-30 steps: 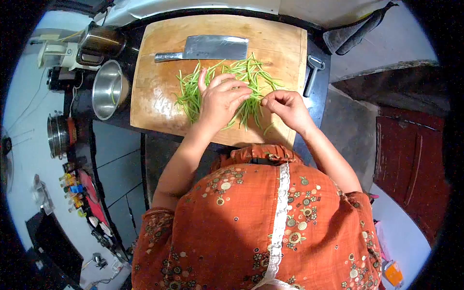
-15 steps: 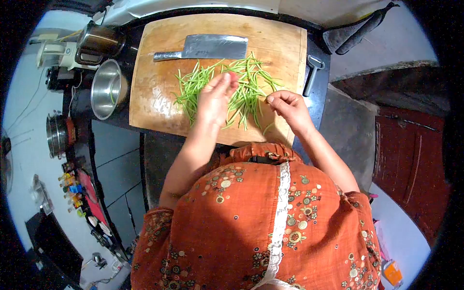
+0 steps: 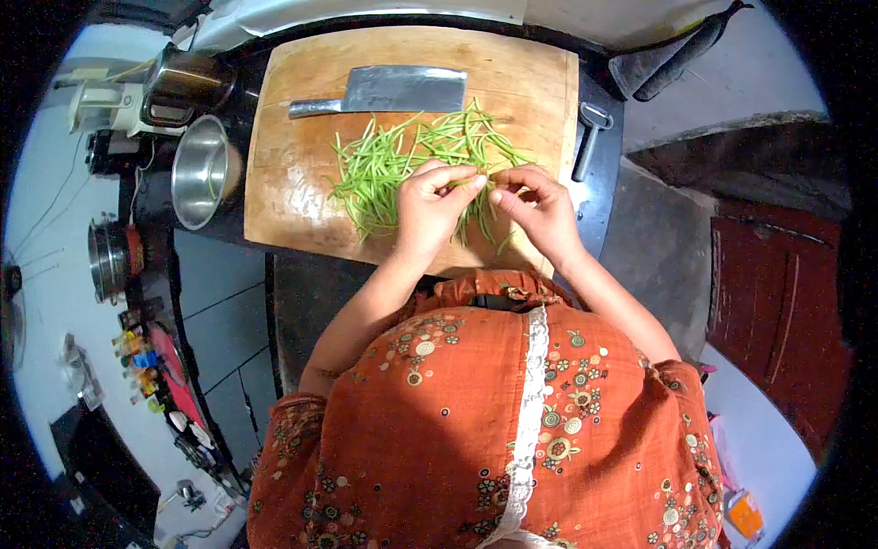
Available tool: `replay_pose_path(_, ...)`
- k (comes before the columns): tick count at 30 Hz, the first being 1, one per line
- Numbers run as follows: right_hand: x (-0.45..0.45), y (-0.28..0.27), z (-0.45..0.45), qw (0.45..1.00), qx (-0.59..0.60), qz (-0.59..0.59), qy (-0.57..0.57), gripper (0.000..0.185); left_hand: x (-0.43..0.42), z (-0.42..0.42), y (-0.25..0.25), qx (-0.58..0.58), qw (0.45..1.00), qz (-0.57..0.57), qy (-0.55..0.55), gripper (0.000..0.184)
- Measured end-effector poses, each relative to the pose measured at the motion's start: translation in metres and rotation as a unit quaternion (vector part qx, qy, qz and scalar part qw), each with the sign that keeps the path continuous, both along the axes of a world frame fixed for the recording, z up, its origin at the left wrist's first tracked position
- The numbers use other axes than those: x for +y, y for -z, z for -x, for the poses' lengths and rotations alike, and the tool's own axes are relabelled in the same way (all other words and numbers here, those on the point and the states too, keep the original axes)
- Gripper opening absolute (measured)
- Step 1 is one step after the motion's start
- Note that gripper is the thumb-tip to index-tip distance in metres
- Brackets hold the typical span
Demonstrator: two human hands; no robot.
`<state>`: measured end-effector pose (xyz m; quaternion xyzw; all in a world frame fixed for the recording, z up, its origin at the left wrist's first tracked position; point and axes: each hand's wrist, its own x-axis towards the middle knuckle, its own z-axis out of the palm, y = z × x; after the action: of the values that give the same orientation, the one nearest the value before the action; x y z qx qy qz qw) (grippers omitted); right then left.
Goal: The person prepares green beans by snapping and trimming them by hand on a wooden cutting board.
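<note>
Thin green vegetable stems [image 3: 370, 169] lie in a loose heap on the wooden cutting board [image 3: 293, 215]. Over the right part of the heap, my left hand [image 3: 432, 203] and my right hand [image 3: 541, 209] meet fingertip to fingertip. Each is closed in a pinch, and a short green stem [image 3: 485, 177] shows between them. The fingers cover most of that stem. Behind the heap rests a cleaver [image 3: 407, 89], flat on the board, its handle pointing left.
Left of the board stands a steel bowl [image 3: 194, 174] with a green piece inside. A peeler [image 3: 593, 139] lies on the dark counter to the right. A glass jug appliance [image 3: 187, 80] is at the back left. A dark sheathed tool [image 3: 686, 59] leans at the back right.
My left hand has come down and to the right, and my right hand has moved slightly left. Apart before, their fingertips now meet at the stem.
</note>
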<state>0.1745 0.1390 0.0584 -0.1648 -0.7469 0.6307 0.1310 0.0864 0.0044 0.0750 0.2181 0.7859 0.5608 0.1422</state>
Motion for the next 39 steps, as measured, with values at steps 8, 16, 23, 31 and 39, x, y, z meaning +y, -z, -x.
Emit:
replay_pose_path(8,0.006,-0.006,0.005,0.985,-0.028,0.169,-0.007,0.015,-0.003,0.000,0.002,0.217,0.971,0.065,0.070,0.012)
replay_pose_path(16,0.015,0.012,-0.003,0.985,-0.079,0.154,-0.011,0.014,-0.003,0.002,0.008,0.006,1.000,0.005,0.017,0.013)
replay_pose_path(23,0.060,0.027,-0.028,0.988,-0.051,0.085,0.120,0.012,-0.009,0.017,0.010,-0.310,0.935,-0.164,-0.056,0.014)
replay_pose_path(31,0.146,0.067,-0.066,0.929,-0.193,-0.257,0.182,0.018,-0.021,0.029,0.079,-0.157,0.984,0.071,0.034,0.033)
replay_pose_path(39,0.177,0.097,-0.072,0.832,-0.320,-0.435,0.127,0.034,-0.050,0.044,0.068,-0.157,0.986,0.041,-0.027,0.037)
